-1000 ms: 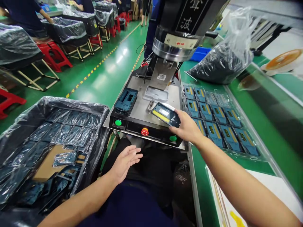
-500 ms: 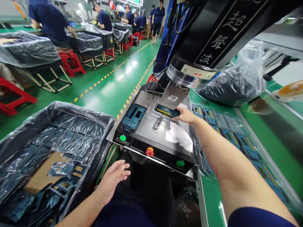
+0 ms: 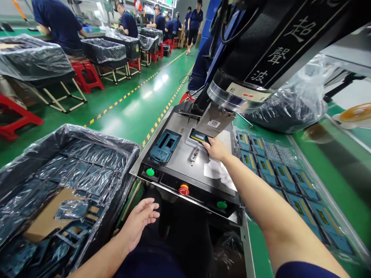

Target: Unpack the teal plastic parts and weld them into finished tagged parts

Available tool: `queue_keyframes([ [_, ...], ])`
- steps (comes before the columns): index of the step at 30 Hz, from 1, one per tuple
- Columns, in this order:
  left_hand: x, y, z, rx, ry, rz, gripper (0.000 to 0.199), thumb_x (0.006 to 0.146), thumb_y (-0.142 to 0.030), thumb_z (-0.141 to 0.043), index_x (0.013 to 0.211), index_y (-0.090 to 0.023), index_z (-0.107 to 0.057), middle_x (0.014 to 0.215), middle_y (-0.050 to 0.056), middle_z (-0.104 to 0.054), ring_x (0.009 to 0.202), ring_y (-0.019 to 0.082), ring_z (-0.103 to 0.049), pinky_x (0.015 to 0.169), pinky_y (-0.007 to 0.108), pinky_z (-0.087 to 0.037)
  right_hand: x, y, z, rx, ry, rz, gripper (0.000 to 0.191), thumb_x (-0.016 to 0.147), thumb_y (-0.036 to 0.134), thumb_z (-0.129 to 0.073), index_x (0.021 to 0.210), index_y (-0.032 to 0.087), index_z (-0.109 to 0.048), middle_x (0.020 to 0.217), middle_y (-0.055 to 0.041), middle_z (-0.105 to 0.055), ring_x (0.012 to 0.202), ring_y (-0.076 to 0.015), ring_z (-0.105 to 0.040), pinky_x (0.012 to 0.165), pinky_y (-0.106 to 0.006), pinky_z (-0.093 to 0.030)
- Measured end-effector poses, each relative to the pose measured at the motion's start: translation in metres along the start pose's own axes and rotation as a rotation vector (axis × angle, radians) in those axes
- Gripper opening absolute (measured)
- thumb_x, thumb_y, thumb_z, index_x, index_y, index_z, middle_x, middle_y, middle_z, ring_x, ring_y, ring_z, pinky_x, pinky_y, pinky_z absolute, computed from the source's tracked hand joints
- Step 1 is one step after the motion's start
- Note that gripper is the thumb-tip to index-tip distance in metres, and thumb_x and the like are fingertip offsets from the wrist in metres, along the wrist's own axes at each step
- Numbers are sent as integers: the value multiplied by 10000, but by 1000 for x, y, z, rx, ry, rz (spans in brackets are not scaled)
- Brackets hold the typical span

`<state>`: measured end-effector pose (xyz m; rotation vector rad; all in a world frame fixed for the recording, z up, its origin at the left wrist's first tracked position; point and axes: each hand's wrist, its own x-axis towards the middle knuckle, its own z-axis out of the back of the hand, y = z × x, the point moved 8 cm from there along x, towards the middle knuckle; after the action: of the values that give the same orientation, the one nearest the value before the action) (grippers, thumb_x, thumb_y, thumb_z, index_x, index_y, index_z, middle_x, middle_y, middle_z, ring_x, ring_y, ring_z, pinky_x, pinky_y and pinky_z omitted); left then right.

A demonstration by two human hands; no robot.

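Under the metal press head (image 3: 213,119), my right hand (image 3: 216,148) has its fingers on the near right edge of a dark blue part (image 3: 198,136) with a yellow strip. That part lies in the light fixture (image 3: 189,141) on the machine's metal plate. To its left, a blue plastic housing (image 3: 165,146) rests on the plate. My left hand (image 3: 142,218) hangs in the air in front of the machine, fingers apart and holding nothing. Along the machine's front are a red button (image 3: 183,189) and two green buttons (image 3: 150,172), (image 3: 222,205).
A plastic-lined bin (image 3: 69,129) of blue parts stands at the left. White paper (image 3: 213,170) lies on the plate's right side. On the right, a clear tray (image 3: 327,185) holds several blue parts. Several people sit at a bench in the background.
My right hand has shifted left and slightly toward me along the blue part, and more of the tray on the right shows. My left hand has barely moved.
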<state>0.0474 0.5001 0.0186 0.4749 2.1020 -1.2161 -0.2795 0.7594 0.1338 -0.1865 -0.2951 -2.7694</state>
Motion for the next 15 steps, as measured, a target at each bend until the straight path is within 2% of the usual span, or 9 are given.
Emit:
queue_keyframes([
  [3,-4,-1,-3,12,15,-17,566,685,-442,-800,1131,-165,-588,1127,110,-680,838,167,-666,799,314,-482,-14,10,2,-65,-104,-73,388,944,370,-434,1205,144,-611,1288,-153,-598,1267,-301,-465,1047,-449,-396],
  [6,-10,-1,-3,23,28,-44,563,697,-450,-790,1139,-163,-591,1123,114,-682,838,167,-666,794,312,-483,-23,24,6,-28,-170,-44,382,944,360,-439,1162,131,-653,1245,-155,-617,1226,-272,-499,1061,-396,-386],
  [8,-13,2,0,31,13,-46,572,681,-444,-802,1134,-160,-600,1116,117,-684,826,166,-665,781,308,-484,-23,30,5,0,-151,-71,376,944,376,-447,1132,157,-688,1278,-141,-606,1267,-268,-469,1089,-405,-355],
  [12,-19,12,4,34,-6,-49,576,645,-437,-823,1106,-153,-627,1093,126,-691,796,171,-666,751,309,-489,-15,35,-2,47,1,-217,400,948,457,-433,1166,243,-692,1412,-104,-519,1371,-302,-349,1120,-532,-261],
  [14,-20,13,6,42,-18,-87,572,650,-459,-809,1101,-152,-637,1090,132,-692,793,179,-670,736,311,-492,-15,42,-3,45,47,-222,443,928,501,-460,1228,240,-655,1470,-114,-457,1399,-324,-299,1126,-564,-223],
  [15,-20,12,7,57,-27,-115,573,656,-475,-797,1102,-153,-639,1096,135,-691,801,185,-671,732,313,-493,-18,46,0,39,24,-217,464,917,501,-483,1253,220,-635,1475,-130,-446,1398,-329,-299,1124,-558,-226],
])
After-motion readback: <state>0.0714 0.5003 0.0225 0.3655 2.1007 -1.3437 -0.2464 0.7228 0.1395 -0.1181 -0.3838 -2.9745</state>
